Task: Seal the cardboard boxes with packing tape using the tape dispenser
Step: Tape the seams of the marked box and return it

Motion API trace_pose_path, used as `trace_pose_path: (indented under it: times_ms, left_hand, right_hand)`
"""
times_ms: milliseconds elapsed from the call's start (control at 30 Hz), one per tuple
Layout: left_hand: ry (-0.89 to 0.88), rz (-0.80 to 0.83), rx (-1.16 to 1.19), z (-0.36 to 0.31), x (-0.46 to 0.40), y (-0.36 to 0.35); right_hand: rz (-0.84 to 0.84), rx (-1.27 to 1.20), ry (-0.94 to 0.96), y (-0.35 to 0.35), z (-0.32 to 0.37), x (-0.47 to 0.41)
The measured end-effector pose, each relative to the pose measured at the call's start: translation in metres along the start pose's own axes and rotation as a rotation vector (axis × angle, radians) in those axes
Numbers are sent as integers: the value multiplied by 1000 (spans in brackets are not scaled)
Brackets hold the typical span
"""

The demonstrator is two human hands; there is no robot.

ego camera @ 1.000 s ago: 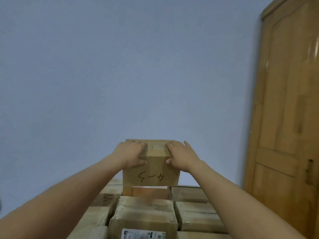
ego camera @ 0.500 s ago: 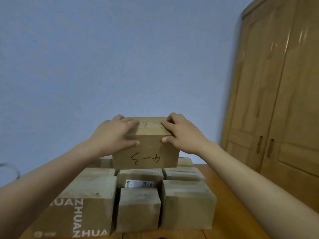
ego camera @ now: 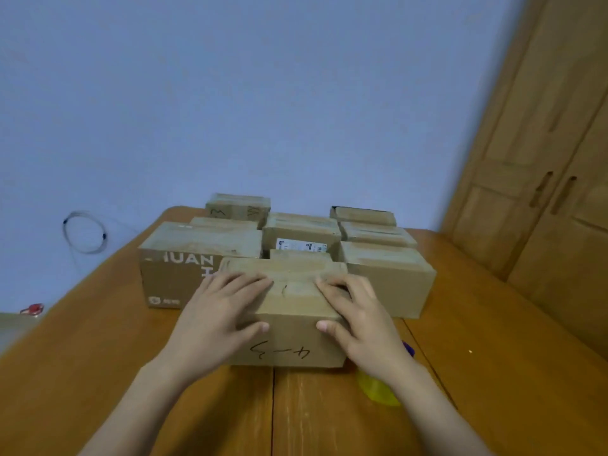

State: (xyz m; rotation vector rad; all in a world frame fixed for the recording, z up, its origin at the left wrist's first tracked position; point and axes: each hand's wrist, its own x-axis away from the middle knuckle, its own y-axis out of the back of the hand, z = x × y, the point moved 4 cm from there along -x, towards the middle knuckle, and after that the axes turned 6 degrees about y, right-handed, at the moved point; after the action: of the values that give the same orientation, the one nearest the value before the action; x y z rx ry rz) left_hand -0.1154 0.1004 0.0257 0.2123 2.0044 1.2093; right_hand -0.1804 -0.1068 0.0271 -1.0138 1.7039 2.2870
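Small cardboard box [ego camera: 289,311] on the wooden table [ego camera: 98,357], just in front of the person. Hand-written marks on its near face, reading upside down from here. It looks to rest on the tabletop; the bottom edge meets the wood.

Left hand [ego camera: 218,319] grips the box's left end. Fingers [ego camera: 245,281] lie spread over the top face, slightly bent, tips near the centre seam. Thumb comes down the near face and presses against it. So the box corner is clasped between fingers and thumb.

Right hand [ego camera: 360,319] does the same on the right end. Its fingers [ego camera: 332,284] are more curled, knuckles raised, tips dug in on the top near the seam. Thumb lies flat on the near face, pointing toward the other thumb. The thumbs are apart, with bare cardboard between them.

Behind the held box: a cluster of other cardboard boxes [ego camera: 378,258], packed close, in rows running toward the wall. Largest one [ego camera: 184,258] at the left, white lettering on its side, partly hidden by the left hand. One box in the middle carries a white label [ego camera: 301,245].

A yellow object [ego camera: 378,390] sits on the table under the right wrist, mostly hidden; a bit of purple [ego camera: 408,348] shows beside that hand. Cannot tell what either is.

Wooden cabinet doors [ego camera: 543,192] at the right. A looped cable [ego camera: 84,232] hangs on the blue wall at the left.
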Motion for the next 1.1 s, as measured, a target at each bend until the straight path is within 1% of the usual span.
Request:
trace_pose_path:
  times_ms: [100,267,367,467,567,633,700,733,767,833,900,933,967,1000,1100]
  left_hand:
    - [39,16,43,12,10,-9]
    - [7,10,71,19,11,5]
    - [24,51,78,25,18,3]
    - [45,136,116,29,24,-10]
    - [55,130,82,29,22,-14]
    - [50,123,73,31,18,-12]
    - [43,142,97,32,16,-13]
    - [43,155,113,31,15,-14]
    - [40,160,125,30,15,-15]
    - [34,157,134,28,15,-19]
    - [56,181,150,28,14,-21]
    - [68,195,168,29,13,-22]
    - [82,210,189,29,13,-23]
    - [96,223,204,30,12,-23]
    - [125,255,207,30,13,-22]
  right_hand:
    - [-18,-2,6,-15,0,5]
    - [-57,-66,62,-17,3,-5]
    - [-39,-59,74,-27,5,-1]
    - [6,-133,10,-39,0,13]
    - [70,-333,-60,-36,-9,23]
    - [16,-372,-137,-20,-23,25]
    - [-93,-295,-217,-1,-49,30]
    - [-91,-236,-261,6,-65,32]
    - [-21,-169,-320,9,-82,35]
    - [280,-42,-475,-2,-116,46]
    - [574,-10,-587,-22,-134,57]
    - [667,-24,-623,-32,-137,60]
    - [709,-41,-648,-40,-138,61]
    - [709,-49,-661,-46,-140,59]
    - [626,-19,-672,-55,-147,55]
